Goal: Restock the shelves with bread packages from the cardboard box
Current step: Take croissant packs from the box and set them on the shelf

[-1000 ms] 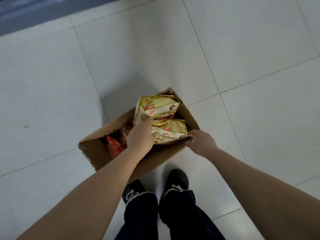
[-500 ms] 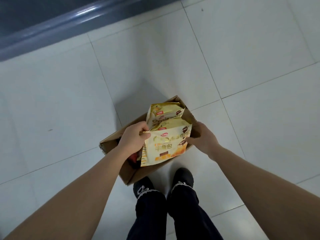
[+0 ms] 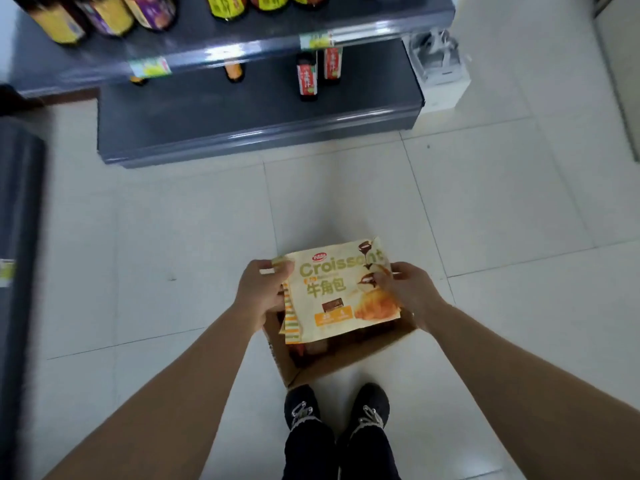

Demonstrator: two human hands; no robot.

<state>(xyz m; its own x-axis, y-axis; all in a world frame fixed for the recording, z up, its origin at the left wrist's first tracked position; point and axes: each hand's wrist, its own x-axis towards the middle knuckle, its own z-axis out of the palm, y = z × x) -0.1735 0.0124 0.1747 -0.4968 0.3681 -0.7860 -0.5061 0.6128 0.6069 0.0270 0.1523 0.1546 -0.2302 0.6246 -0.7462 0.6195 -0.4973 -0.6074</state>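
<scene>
- Over the open brown cardboard box [image 3: 349,358], which stands on the white tiled floor [image 3: 173,237] just in front of the person's black shoes [image 3: 370,403], a pale yellow plastic croissant package [image 3: 341,296] is held with its printed face up toward the camera.
- The left hand [image 3: 261,292] grips the package's left edge, with the thumb over the top left corner and the fingers curled behind it.
- The right hand [image 3: 410,292] pinches the right edge, thumb on the printed front.
- A striped orange-and-green band runs down the package's left side. Whether it belongs to a second pack behind cannot be told.
- Inside the box, below the package, dark and reddish shapes show, too shadowed to identify.
- Ahead, a dark grey metal lower shelf [image 3: 242,112] carries two red-labelled dark bottles [image 3: 307,81] towards its back right corner.
- The grey upper shelf [image 3: 277,26] above it holds a blurred row of yellow- and purple-labelled bottles [image 3: 104,15] along its front edge.
</scene>
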